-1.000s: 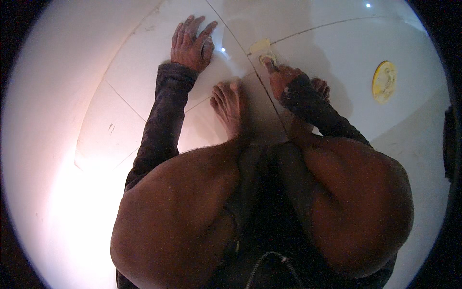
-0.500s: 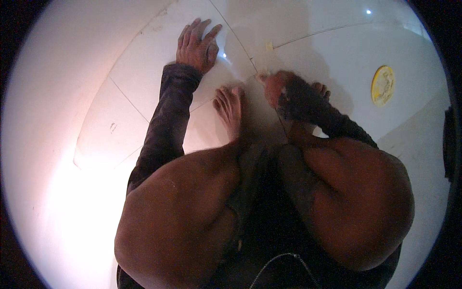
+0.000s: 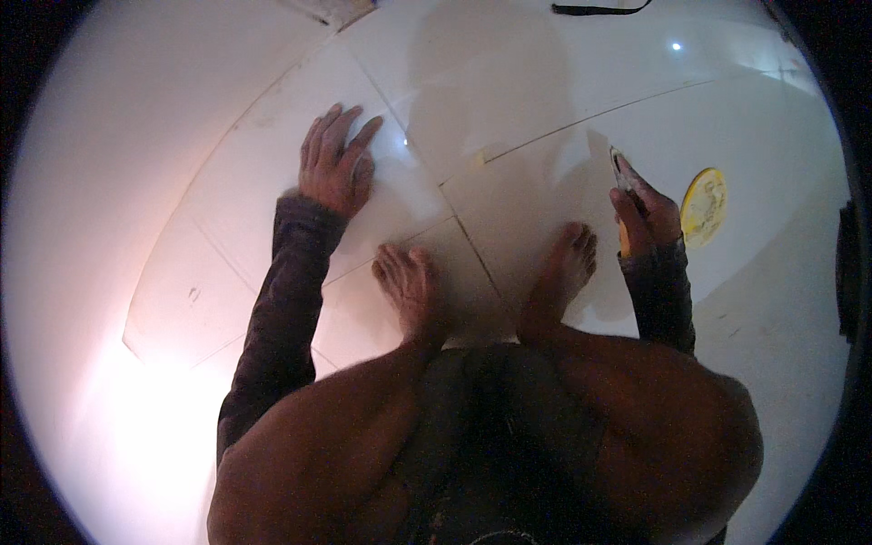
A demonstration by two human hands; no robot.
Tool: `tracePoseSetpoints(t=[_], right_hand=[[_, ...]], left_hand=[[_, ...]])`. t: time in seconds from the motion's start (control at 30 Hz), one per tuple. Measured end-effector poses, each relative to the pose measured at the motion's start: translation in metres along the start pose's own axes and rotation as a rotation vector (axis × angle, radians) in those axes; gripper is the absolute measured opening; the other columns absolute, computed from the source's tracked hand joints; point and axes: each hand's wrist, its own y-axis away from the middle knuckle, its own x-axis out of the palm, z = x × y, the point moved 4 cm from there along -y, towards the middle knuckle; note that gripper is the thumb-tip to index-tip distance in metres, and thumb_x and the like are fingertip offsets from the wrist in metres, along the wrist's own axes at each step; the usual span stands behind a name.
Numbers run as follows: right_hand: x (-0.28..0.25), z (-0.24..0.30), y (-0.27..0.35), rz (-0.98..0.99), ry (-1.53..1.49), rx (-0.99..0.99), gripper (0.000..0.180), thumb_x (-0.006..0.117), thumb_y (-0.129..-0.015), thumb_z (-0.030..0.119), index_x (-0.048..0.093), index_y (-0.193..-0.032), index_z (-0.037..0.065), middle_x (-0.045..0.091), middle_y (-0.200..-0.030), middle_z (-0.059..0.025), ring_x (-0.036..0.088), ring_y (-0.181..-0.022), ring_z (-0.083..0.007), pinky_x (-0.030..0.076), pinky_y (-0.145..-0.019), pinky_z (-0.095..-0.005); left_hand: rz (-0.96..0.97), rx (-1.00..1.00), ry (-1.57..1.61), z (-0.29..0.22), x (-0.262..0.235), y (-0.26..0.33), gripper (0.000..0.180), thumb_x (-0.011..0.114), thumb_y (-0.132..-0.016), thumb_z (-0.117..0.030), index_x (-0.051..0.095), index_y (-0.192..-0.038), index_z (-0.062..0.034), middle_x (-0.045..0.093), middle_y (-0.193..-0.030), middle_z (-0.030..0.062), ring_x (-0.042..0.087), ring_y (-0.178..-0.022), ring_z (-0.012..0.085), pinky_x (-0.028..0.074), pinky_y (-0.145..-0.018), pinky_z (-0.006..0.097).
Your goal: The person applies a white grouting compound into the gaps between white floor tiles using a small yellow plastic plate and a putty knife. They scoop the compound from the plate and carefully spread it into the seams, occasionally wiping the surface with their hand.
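My left hand (image 3: pixel 334 165) rests on the pale floor tiles (image 3: pixel 513 195), its fingers spread. Off to the right, my right hand (image 3: pixel 647 213) grips what looks like a putty knife (image 3: pixel 619 173). A greyish blade seems to stick out beyond the fingertips, and a bit of yellow handle shows under the palm. Just right of that hand lies a round yellow lid (image 3: pixel 705 207) with pale paste smeared on it. Dark joint lines run between the tiles, and a small yellowish patch (image 3: pixel 480 161) sits by one of them.
My bare feet stand on the tiles between my hands. A white wall (image 3: pixel 118 163) rises at the left, brightly lit low down. At the far edge are a black strap (image 3: pixel 599 10) and a brownish object (image 3: pixel 350 13). Something black (image 3: pixel 847 272) stands at the right rim.
My right hand has moved from the joint between my feet out to the right, beside the yellow lid. The view has shifted, showing more floor at the far side. My left hand stays spread.
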Motion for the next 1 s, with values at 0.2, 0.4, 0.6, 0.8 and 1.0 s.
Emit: tracePoseSetpoints(t=[0.2,0.4,0.6,0.8,1.0], right_hand=[[0.030,-0.032,-0.008,-0.089,0.060,0.034,0.051,0.062,-0.093,0.030,0.056,-0.137,0.005,0.055,-0.064,-0.0038,0.050,-0.059,-0.0114,0.044,-0.058,-0.0271],[0.052,-0.012,-0.013,0.061,0.014,-0.074,0.058,0.059,-0.093,0.039,0.055,-0.137,0.001,0.057,-0.071,-0.0055,0.051,-0.063,-0.0119,0.044,-0.060,-0.0266],[0.146,0.025,-0.006,0.321,0.171,-0.479,0.050,0.056,-0.092,0.025,0.053,-0.137,0.003,0.069,-0.090,-0.0208,0.068,-0.075,-0.0309,0.055,-0.071,-0.0378],[0.224,0.049,-0.003,0.327,0.451,-0.546,0.056,0.055,-0.091,0.021,0.044,-0.143,0.006,0.067,-0.085,-0.0197,0.068,-0.075,-0.0377,0.056,-0.068,-0.0490],[0.247,0.036,0.004,0.457,0.699,-0.409,0.049,0.053,-0.090,0.016,0.046,-0.137,0.004,0.067,-0.081,-0.0192,0.069,-0.076,-0.0364,0.057,-0.069,-0.0492]], left_hand=[[0.025,-0.021,-0.063,0.036,0.021,0.034,0.056,0.058,-0.081,-0.006,0.057,-0.135,-0.0196,0.048,-0.142,0.0109,0.041,-0.136,0.0346,0.031,-0.115,0.053],[0.026,0.005,-0.060,0.031,0.008,0.033,0.049,0.055,-0.086,-0.006,0.057,-0.135,-0.0162,0.051,-0.140,0.0145,0.043,-0.134,0.0360,0.032,-0.113,0.051],[0.041,-0.007,-0.039,0.033,0.007,0.032,0.055,0.059,-0.083,-0.008,0.056,-0.136,-0.0199,0.049,-0.140,0.0110,0.042,-0.134,0.0348,0.032,-0.114,0.052],[-0.024,0.039,-0.055,0.037,0.012,0.033,0.056,0.060,-0.082,-0.011,0.055,-0.137,-0.0226,0.048,-0.141,0.0092,0.041,-0.135,0.0339,0.031,-0.115,0.051],[-0.075,0.068,-0.092,0.029,0.018,0.034,0.049,0.056,-0.085,-0.009,0.059,-0.133,-0.0178,0.054,-0.136,0.0139,0.047,-0.130,0.0374,0.035,-0.110,0.052]])
